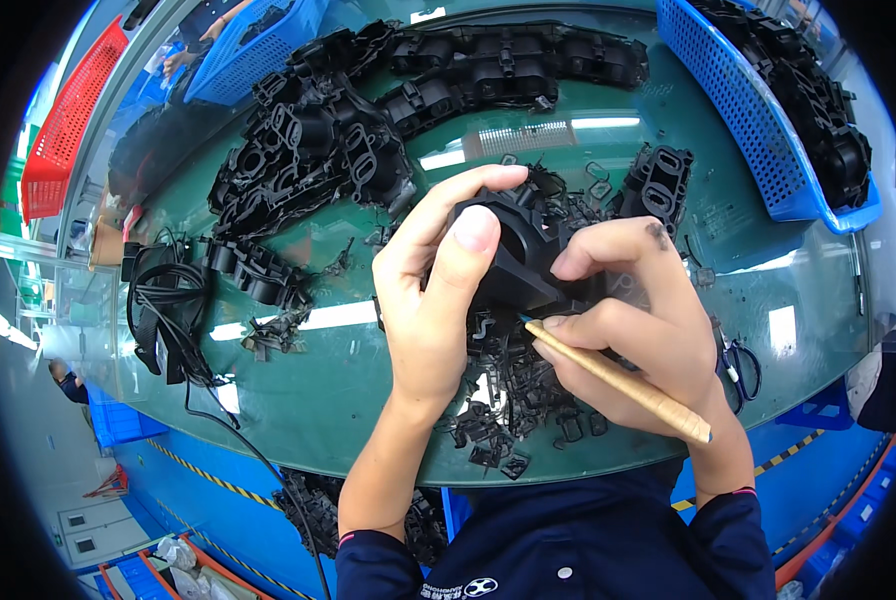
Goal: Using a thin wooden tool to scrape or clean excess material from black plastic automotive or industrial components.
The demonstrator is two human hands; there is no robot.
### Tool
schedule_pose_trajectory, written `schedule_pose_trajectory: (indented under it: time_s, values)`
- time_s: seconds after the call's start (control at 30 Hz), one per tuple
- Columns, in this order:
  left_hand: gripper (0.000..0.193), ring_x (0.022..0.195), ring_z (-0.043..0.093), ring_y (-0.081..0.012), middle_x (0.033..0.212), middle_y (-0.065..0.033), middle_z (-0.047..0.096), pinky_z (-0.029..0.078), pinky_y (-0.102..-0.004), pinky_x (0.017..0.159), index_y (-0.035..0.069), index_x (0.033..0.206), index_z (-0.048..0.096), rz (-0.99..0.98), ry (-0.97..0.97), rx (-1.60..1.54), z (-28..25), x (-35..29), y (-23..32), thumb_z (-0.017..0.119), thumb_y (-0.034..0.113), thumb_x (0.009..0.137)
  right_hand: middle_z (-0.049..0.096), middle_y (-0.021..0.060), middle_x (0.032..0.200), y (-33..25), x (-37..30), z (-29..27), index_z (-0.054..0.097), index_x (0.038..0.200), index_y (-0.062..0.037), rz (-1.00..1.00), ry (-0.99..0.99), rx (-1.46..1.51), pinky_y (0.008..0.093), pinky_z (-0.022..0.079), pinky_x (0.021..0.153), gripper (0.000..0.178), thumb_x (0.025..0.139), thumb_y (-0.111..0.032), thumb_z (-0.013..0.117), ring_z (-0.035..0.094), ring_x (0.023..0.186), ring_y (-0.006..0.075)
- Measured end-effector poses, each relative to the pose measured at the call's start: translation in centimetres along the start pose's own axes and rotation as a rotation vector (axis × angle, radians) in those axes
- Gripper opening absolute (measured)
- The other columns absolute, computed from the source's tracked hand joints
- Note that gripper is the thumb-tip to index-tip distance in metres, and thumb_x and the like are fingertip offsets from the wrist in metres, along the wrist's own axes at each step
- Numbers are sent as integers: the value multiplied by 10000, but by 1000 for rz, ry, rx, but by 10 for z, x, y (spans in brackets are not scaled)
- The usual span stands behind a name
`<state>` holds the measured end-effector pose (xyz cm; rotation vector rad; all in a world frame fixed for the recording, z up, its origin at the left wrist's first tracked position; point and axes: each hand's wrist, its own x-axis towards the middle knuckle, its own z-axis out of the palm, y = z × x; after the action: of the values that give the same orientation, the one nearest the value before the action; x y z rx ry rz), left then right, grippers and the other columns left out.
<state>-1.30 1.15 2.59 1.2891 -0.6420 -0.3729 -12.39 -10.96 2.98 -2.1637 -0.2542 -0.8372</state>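
My left hand [433,285] is closed around a black moulded plastic part [513,280], with its thumb across the near face and the index finger over the top. In my right hand [638,330] is a slim tool with a tan wrapped handle [628,385]. The tool's small dark tip points up and left, close to the part's lower edge; whether it touches cannot be made out. My right index finger is bent against or very near the part's right side. Below both hands lies a heap of black plastic scraps [518,400] on the green tabletop [358,420].
Black moulded housings [308,150] are piled along the back left. A blue basket [738,110] at the right holds more. Bundled black cable [168,300] lies at the left, its cord hanging over the edge. Scissors [738,370] rest at the right; a red basket [73,120] stands far left.
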Motion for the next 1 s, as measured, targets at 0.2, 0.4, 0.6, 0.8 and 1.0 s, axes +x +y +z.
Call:
schedule_pose_trajectory:
  time_s: [0.2, 0.4, 0.6, 0.8, 1.0]
  values:
    - [354, 738, 498, -44, 850, -2, 586, 382, -185, 690, -14, 1053, 614, -24, 33, -52, 0, 0, -2, 518, 289, 896, 549, 138, 955, -1, 0, 6, 560, 735, -17, -143, 80, -155, 349, 520, 652, 169, 632, -18, 695, 591, 807, 287]
    - [360, 737, 503, -45, 845, -6, 588, 383, -183, 686, -23, 1040, 613, -52, 50, -134, 0, 1, -2, 487, 291, 917, 590, 141, 943, -5, 0, 9, 563, 725, 5, -159, 128, -198, 355, 525, 643, 122, 654, 9, 662, 615, 775, 295]
    - [367, 724, 477, -42, 831, 7, 573, 361, -180, 671, -16, 1027, 619, -50, 83, -62, 2, 0, 0, 491, 309, 914, 600, 169, 938, -1, 2, 8, 561, 754, 19, -198, 153, -202, 337, 524, 611, 149, 645, 5, 661, 622, 742, 290]
    - [372, 697, 424, -35, 814, 22, 547, 327, -178, 646, -3, 1011, 632, -20, 92, 16, 2, 1, 0, 504, 331, 907, 600, 184, 990, -3, -1, 2, 544, 776, -49, -63, 127, -118, 319, 500, 676, 251, 592, 55, 678, 612, 819, 283]
    - [358, 704, 424, -31, 837, 24, 554, 330, -179, 651, -6, 1015, 630, -17, 86, 22, 1, 1, 0, 516, 315, 903, 566, 169, 938, -3, 6, -2, 522, 698, -5, -35, 138, 8, 302, 493, 625, 219, 547, 49, 672, 581, 736, 274]
